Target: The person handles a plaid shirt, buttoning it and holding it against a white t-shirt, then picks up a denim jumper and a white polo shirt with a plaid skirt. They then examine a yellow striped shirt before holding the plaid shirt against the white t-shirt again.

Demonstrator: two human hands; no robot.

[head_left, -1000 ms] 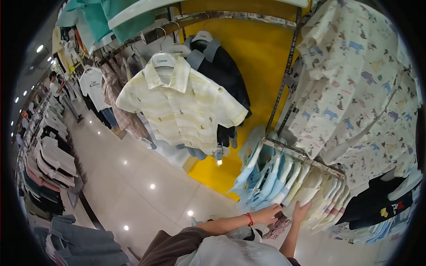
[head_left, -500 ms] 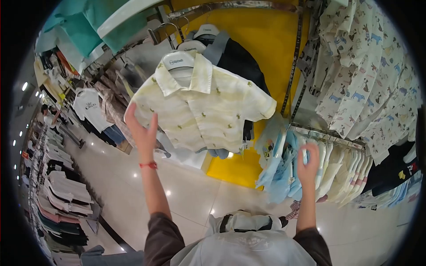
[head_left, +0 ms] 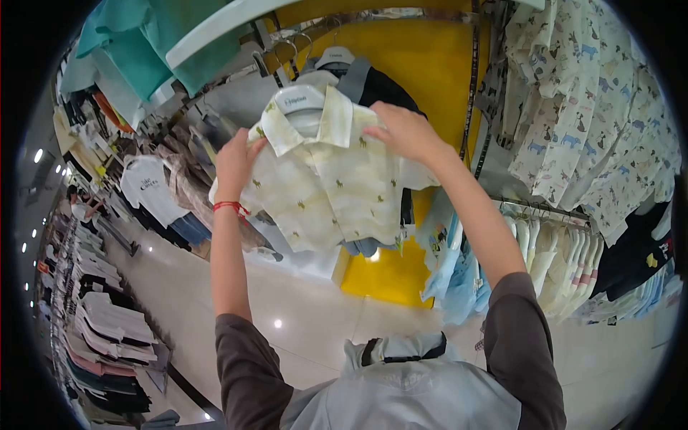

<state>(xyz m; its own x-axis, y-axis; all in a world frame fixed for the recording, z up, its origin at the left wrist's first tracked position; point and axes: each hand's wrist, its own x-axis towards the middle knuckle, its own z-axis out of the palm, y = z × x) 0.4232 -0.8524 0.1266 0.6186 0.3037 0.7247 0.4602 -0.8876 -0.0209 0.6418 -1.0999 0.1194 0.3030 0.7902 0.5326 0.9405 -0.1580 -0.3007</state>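
A short-sleeved shirt (head_left: 315,186) in pale yellow and white, dotted with small dark motifs, faces me on a white hanger (head_left: 295,97) inside its collar. My left hand (head_left: 236,161), a red string bracelet at the wrist, pinches the shirt's shoulder on the left. On the other shoulder is my right hand (head_left: 410,134), thumb in front and fingers over the top, closed on the cloth. Behind the shirt, a dark garment with grey trim (head_left: 383,86) hangs on the same rail.
Patterned white garments (head_left: 573,107) hang at upper right, above a low rail of pale blue and cream clothes (head_left: 552,265). Teal garments (head_left: 132,46) are at upper left. Folded clothes (head_left: 107,322) line the lower left. A person (head_left: 86,211) stands in the aisle.
Both hands were open and off the shirt. My right hand has moved up and left from near the low rail; both hands now grip the shirt's shoulders.
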